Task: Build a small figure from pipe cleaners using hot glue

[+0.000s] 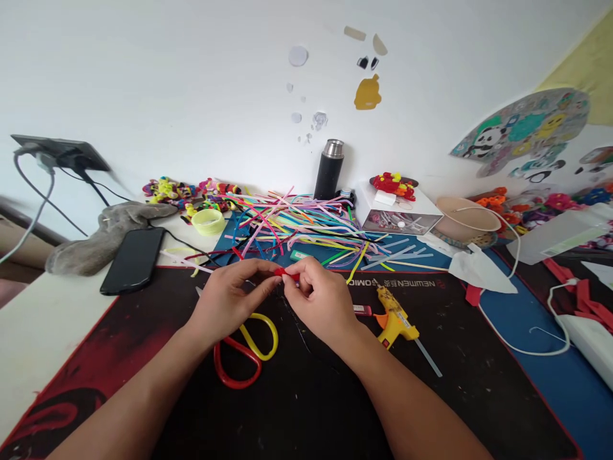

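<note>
Above the black mat my two hands meet fingertip to fingertip around a small red fuzzy piece (280, 272). My left hand (234, 297) pinches it from the left between thumb and fingers. My right hand (318, 297) holds its other side, with the fingers curled. Most of the piece is hidden by the fingertips. Scissors with one red and one yellow handle loop (238, 363) lie below my left hand, their blades partly covered by it. To the right of my right hand a yellow glue gun (396, 317) rests on the mat with a glue stick in it.
A pile of coloured pipe cleaners (306, 223) spreads behind the hands. A black phone (133, 260) and green tape roll (208, 222) are at the left. A black flask (329, 170), white box (400, 211) and beige bowl (467, 215) stand further back; a white cable (522, 351) runs right.
</note>
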The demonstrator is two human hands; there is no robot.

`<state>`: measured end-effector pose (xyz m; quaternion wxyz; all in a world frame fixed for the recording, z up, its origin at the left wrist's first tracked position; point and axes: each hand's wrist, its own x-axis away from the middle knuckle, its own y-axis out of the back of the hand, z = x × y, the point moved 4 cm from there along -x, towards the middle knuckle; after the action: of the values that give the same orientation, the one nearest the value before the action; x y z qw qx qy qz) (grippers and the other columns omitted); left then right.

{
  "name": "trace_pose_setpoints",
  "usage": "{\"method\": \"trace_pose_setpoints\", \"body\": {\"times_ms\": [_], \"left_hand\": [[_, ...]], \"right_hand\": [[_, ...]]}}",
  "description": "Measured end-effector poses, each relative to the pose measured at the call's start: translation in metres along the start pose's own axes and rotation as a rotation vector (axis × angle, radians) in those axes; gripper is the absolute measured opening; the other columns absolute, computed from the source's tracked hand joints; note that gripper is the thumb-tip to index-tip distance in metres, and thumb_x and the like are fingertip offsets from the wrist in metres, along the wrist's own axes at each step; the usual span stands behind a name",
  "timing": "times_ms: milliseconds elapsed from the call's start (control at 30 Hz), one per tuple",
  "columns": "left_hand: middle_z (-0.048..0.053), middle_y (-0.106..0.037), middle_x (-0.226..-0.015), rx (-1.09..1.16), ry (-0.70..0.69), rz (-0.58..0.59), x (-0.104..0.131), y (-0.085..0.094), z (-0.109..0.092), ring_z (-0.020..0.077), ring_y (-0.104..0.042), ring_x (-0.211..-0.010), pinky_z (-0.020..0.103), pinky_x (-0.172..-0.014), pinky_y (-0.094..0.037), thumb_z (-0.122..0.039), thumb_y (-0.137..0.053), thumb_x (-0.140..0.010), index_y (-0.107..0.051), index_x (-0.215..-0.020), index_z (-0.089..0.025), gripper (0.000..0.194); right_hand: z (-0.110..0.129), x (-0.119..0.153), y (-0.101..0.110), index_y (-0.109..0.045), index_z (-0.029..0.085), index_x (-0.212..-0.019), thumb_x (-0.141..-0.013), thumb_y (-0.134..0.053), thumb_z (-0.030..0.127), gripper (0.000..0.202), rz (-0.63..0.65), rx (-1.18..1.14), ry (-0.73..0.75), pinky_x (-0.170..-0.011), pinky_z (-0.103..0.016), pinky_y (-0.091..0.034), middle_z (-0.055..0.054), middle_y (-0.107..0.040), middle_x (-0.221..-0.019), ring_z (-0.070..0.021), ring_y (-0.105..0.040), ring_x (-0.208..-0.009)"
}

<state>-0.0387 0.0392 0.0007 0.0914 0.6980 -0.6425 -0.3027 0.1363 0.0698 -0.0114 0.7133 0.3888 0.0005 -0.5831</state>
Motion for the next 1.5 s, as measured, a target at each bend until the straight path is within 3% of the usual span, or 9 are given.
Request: {"method": "trace_pose_setpoints", "body": {"times_ms": [400, 667, 933, 1167, 1500], "left_hand": [[0.001, -0.083, -0.079, -0.191, -0.139, -0.105, 0.006, -0.005, -0.007, 0.0184, -0.075, -0.067, 0.026, -0.068, -0.056, -0.036, -0.068, -0.094, -0.082, -0.097, -0.023, 0.019], [0.002, -0.084, -0.086, -0.205, -0.117, -0.157, 0.010, -0.010, -0.008, 0.0200, -0.077, -0.072, 0.027, -0.072, -0.057, -0.033, -0.068, -0.094, -0.082, -0.099, -0.024, 0.017], [0.005, -0.085, -0.098, -0.266, -0.106, -0.212, 0.007, -0.004, -0.002, 0.0227, -0.079, -0.081, 0.029, -0.075, -0.058, -0.037, -0.065, -0.097, -0.081, -0.106, -0.024, 0.023], [0.005, -0.085, -0.093, -0.228, -0.163, -0.149, 0.005, -0.006, -0.003, 0.0224, -0.079, -0.079, 0.029, -0.076, -0.059, -0.037, -0.063, -0.097, -0.082, -0.103, -0.024, 0.024], [0.004, -0.085, -0.090, -0.116, -0.046, -0.155, 0.008, -0.013, -0.005, 0.0216, -0.078, -0.074, 0.029, -0.073, -0.058, -0.037, -0.067, -0.094, -0.082, -0.099, -0.025, 0.020]], "right_hand": [[-0.001, 0.002, -0.005, -0.064, 0.023, -0.090, -0.093, -0.063, 0.031, 0.009, -0.003, -0.078, -0.075, -0.053, -0.025, -0.034, 0.009, -0.049, -0.053, -0.0104, -0.042, -0.045], [0.000, 0.001, -0.005, -0.059, 0.024, -0.088, -0.092, -0.062, 0.029, 0.007, -0.028, -0.191, -0.112, -0.054, -0.025, -0.035, 0.009, -0.046, -0.054, -0.0104, -0.043, -0.046], [-0.010, -0.010, -0.004, -0.064, 0.023, -0.100, -0.096, -0.064, 0.050, 0.027, 0.224, -0.573, -0.305, -0.047, -0.024, -0.035, 0.006, -0.057, -0.060, -0.0105, -0.048, -0.045], [-0.011, -0.009, -0.011, -0.064, 0.021, -0.100, -0.092, -0.070, 0.054, 0.034, 0.294, -0.776, -0.403, -0.040, -0.021, -0.030, 0.008, -0.059, -0.058, -0.0078, -0.045, -0.039], [-0.016, -0.005, -0.019, -0.062, 0.022, -0.082, -0.083, -0.081, 0.051, 0.035, 0.240, -0.982, -0.505, -0.038, -0.022, -0.027, 0.013, -0.039, -0.046, -0.0062, -0.031, -0.036]]}}
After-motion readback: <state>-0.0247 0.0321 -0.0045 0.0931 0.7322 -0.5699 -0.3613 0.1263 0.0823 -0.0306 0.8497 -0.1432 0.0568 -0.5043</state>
